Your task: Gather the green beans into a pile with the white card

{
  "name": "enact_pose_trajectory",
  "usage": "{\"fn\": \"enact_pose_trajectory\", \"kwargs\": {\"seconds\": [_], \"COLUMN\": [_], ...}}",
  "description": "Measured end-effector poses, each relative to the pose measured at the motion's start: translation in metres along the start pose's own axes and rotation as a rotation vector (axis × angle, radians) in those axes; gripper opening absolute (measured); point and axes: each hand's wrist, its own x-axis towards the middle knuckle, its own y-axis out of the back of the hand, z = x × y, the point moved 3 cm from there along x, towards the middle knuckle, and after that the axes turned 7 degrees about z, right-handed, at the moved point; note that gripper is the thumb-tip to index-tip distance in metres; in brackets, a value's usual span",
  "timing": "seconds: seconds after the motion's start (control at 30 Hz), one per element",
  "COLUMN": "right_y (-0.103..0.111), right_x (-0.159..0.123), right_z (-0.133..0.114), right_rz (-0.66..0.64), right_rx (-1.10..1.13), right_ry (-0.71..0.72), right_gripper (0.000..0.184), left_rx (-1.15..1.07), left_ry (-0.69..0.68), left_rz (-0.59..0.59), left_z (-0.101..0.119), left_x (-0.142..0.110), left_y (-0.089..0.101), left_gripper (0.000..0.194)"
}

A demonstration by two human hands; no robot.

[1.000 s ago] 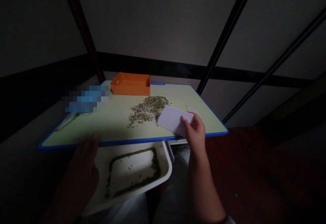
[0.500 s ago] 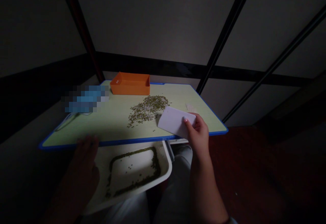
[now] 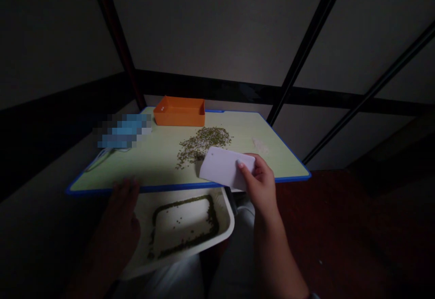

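My right hand (image 3: pixel 264 185) pinches a white plastic scraper (image 3: pixel 222 166), thumb on top, tilted over the near edge of the tabletop (image 3: pixel 163 172). Beyond the scraper, small green beans (image 3: pixel 214 136), perhaps mung beans, lie spread among some whitish bits; the scraper hides part of them. My left hand (image 3: pixel 117 226), in shadow, has its fingers stretched up to the table's blue front edge, over the left end of a white tray (image 3: pixel 228 226). Below the table edge, the tray holds green beans, mostly lined along the sides of its floor.
An orange open box (image 3: pixel 179 117) stands at the back left of the table. A blurred-out blue item (image 3: pixel 124 131) lies at the left, with a pale cord or handle. A small whitish patch (image 3: pixel 260 145) is at the right. Panelled walls rise close behind.
The scraper in my right hand has moved left and slightly down, nearer the table's front edge. The whole view has shifted a little; my left hand stays by the tray.
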Motion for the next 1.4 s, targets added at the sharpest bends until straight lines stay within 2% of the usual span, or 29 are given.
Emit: {"fn": "enact_pose_trajectory", "kwargs": {"seconds": [0.1, 0.17, 0.33, 0.53, 0.7, 0.8, 0.87, 1.0, 1.07, 1.3, 1.4], "right_y": [0.008, 0.009, -0.005, -0.014, -0.008, -0.013, -0.020, -0.036, -0.038, -0.037, -0.044], "right_x": [0.005, 0.007, 0.002, -0.006, -0.001, 0.000, -0.001, -0.008, -0.009, -0.014, -0.019], "right_z": [0.002, 0.006, 0.010, 0.003, 0.001, 0.002, 0.002, 0.003, 0.003, -0.005, -0.006], "right_rz": [0.122, 0.147, 0.090, -0.071, 0.029, 0.057, 0.020, -0.145, -0.164, 0.025, 0.020], "right_rx": [-0.059, -0.096, -0.112, 0.023, 0.009, -0.010, -0.018, 0.010, 0.033, -0.007, -0.046], "right_ry": [0.037, 0.047, 0.040, -0.021, -0.028, -0.007, -0.004, -0.038, -0.045, 0.016, 0.051], "right_gripper": [0.023, 0.023, 0.021, 0.022, 0.025, 0.025, 0.023, 0.021, 0.021, 0.022, 0.020], "left_rx": [0.006, 0.005, -0.010, -0.015, -0.028, -0.037, -0.038, -0.020, -0.010, -0.040, -0.058], "left_ry": [0.025, 0.035, 0.025, 0.042, 0.023, 0.025, 0.028, 0.036, 0.038, 0.007, -0.005], "left_rz": [-0.012, -0.023, -0.026, -0.039, -0.039, 0.000, 0.014, 0.036, 0.051, 0.044, 0.053], "left_z": [0.002, 0.003, 0.005, 0.002, -0.003, -0.008, -0.013, -0.024, -0.029, -0.036, -0.039], "left_x": [0.001, 0.001, -0.001, -0.002, -0.004, -0.006, -0.007, -0.008, -0.009, -0.014, -0.015], "left_y": [0.002, 0.002, 0.004, 0.006, 0.004, 0.004, 0.004, 0.007, 0.008, 0.003, 0.001], "left_gripper": [0.059, 0.059, 0.059, 0.060, 0.063, 0.065, 0.066, 0.071, 0.072, 0.072, 0.069]}}
